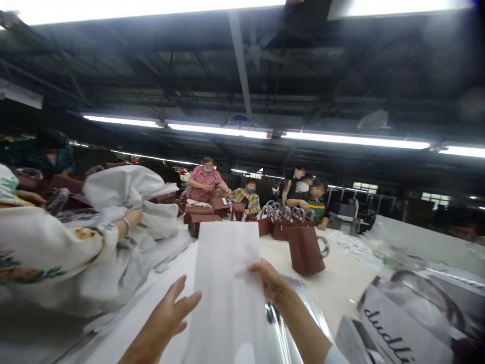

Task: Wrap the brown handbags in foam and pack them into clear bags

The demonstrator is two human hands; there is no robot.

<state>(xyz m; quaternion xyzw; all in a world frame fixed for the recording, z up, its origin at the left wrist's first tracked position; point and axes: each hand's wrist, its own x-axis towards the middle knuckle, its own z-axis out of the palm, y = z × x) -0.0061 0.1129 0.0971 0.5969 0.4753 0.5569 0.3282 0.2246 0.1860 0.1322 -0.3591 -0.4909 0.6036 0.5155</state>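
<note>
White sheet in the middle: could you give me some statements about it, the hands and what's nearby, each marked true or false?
1. The right hand is on the right edge of the sheet. True.
2. The sheet is brown. False: it is white.
3. The left hand has its fingers spread. True.
4. Nobody else shows at the left. False: a flowered sleeve is there.
5. A brown bag is right of the sheet. True.

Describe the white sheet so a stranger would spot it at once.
On the pale table are brown bags. Nearer than them, the wearer's right hand holds the sheet by its right edge. Unlike the shiny plastic beside it, it is long, white and opaque.
</note>
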